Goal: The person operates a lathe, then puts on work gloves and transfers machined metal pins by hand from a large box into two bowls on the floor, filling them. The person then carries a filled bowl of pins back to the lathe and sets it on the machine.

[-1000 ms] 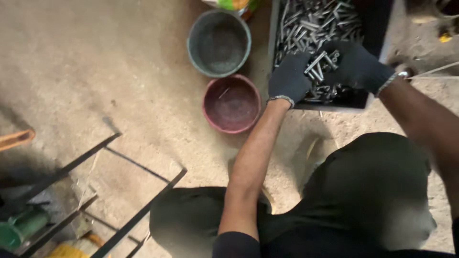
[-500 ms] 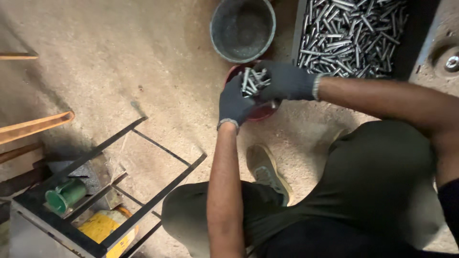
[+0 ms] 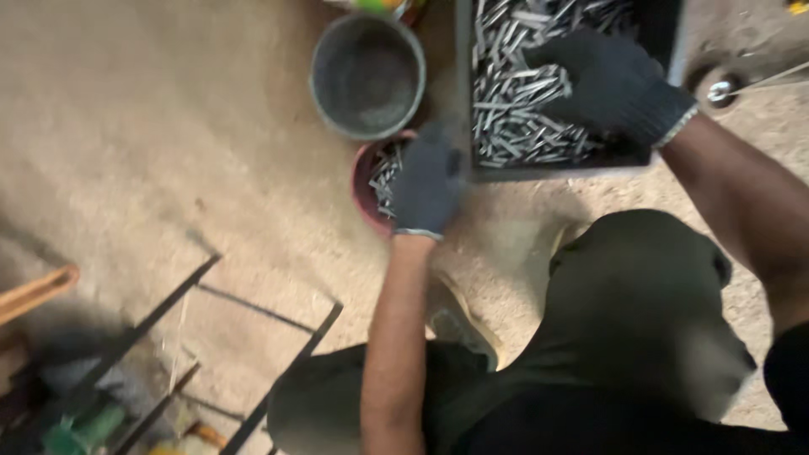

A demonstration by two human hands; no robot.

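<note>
Gloved hands (image 3: 427, 185) (image 3: 608, 84) work above a sandy concrete floor (image 3: 168, 143).

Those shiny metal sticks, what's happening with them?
A person crouches on a sandy floor wearing dark gloves. The right hand rests on a heap of metal pins in a dark tray. The left hand is over a small red bowl with a few pins in it. A grey bucket stands beside them.
</note>
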